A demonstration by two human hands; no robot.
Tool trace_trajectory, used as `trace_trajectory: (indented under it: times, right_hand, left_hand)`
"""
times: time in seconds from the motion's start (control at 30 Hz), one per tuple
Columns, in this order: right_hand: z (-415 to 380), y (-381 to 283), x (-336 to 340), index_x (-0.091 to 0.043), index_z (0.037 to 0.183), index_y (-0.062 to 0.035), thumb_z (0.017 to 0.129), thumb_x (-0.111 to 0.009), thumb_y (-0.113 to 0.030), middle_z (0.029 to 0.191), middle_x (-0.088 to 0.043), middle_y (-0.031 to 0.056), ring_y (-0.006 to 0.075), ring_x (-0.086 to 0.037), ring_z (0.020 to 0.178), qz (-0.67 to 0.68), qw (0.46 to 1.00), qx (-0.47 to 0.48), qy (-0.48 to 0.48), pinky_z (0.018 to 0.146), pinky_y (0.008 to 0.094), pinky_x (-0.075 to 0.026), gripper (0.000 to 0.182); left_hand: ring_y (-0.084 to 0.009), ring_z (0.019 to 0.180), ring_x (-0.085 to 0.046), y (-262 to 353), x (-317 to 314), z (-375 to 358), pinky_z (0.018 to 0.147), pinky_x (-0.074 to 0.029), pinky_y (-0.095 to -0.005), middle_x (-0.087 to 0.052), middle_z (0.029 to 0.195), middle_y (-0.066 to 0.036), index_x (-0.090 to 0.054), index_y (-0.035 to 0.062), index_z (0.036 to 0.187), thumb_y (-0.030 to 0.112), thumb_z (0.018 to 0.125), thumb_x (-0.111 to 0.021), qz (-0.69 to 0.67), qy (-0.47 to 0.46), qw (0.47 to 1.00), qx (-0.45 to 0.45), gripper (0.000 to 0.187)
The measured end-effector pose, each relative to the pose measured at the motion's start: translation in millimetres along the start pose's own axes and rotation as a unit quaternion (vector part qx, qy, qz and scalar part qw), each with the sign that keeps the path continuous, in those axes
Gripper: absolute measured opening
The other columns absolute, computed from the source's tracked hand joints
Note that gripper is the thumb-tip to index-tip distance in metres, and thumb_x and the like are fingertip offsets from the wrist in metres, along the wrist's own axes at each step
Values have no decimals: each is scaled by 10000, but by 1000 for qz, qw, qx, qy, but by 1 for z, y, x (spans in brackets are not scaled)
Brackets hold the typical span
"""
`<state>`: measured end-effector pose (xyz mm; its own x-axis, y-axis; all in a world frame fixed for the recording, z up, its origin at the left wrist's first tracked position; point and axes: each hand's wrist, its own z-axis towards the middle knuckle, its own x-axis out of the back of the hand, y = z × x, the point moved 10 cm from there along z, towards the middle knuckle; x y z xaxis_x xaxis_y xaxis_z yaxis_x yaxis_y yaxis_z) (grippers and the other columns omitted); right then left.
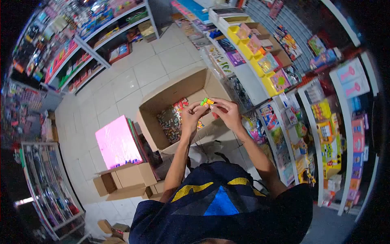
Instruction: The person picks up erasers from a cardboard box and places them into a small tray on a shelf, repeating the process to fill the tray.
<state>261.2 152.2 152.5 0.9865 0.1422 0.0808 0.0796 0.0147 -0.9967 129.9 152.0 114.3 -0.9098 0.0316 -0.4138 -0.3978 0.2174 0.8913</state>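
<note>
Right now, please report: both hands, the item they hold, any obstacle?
Left hand and right hand holding green-and-orange item. Open cardboard box below, small pieces inside. No obstacle seen near hands.

1 small blocky piece (207,101), green toward left, orange toward right, pinched between fingertips of left hand (191,116) and right hand (228,112), above open carton (174,90). Markings too small to read. Many loose small pieces (165,121), red, white, yellow, greyish, scattered at mixed angles on carton bottom, partly hidden by left hand. Carton brown, open-topped.
</note>
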Motion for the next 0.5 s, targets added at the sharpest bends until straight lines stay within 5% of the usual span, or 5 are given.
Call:
trace_trajectory:
  times: [0.17, 0.3, 0.33, 0.43, 0.5]
  right_hand:
    - [-36, -2, 70, -586, 1088, -36, 742, -690, -146, 980, -639, 77, 85, -562, 826, -96, 989, 65, 89, 730, 250, -459, 379]
    - [-87, -1, 133, -568, 1089, -35, 709, -703, -82, 954, -630, 82, 107, -581, 796, -222, 961, 29, 162, 743, 242, -469, 406]
    - [-101, -4, 147, -567, 1087, -47, 695, -698, -82, 970, -605, 107, 181, -593, 826, -202, 965, -2, 166, 763, 282, -471, 414]
    - [-153, -13, 197, -566, 1081, -47, 702, -688, -89, 1034, -574, 114, 253, -569, 914, -291, 908, 120, 275, 800, 326, -462, 401]
    - [-187, -6, 229, -561, 1072, -38, 717, -680, -125, 1067, -550, 126, 279, -533, 997, -324, 895, 73, 296, 840, 349, -446, 384]
  left_hand:
    - [-115, 775, -597, -39, -65, 8, 714, -495, -236, -630, 915, -88, -586, -29, 1027, 117, 807, -636, 36, -61, 996, 49, 269]
    - [-106, 695, -594, -89, -133, 3, 638, -489, -226, -639, 812, -56, -618, -8, 959, 136, 801, -650, 63, -102, 987, 111, 216]
    - [-82, 637, -571, -96, -156, -3, 576, -464, -208, -627, 744, -32, -631, 4, 914, 138, 802, -652, 60, -115, 984, 119, 176]
    - [-61, 613, -545, -130, -217, -20, 539, -428, -189, -615, 726, -13, -633, 14, 899, 133, 806, -651, 83, -177, 973, 124, 152]
    - [-61, 574, -527, -168, -248, -33, 530, -417, -194, -613, 715, -6, -635, 22, 889, 130, 792, -668, 116, -203, 958, 164, 149]
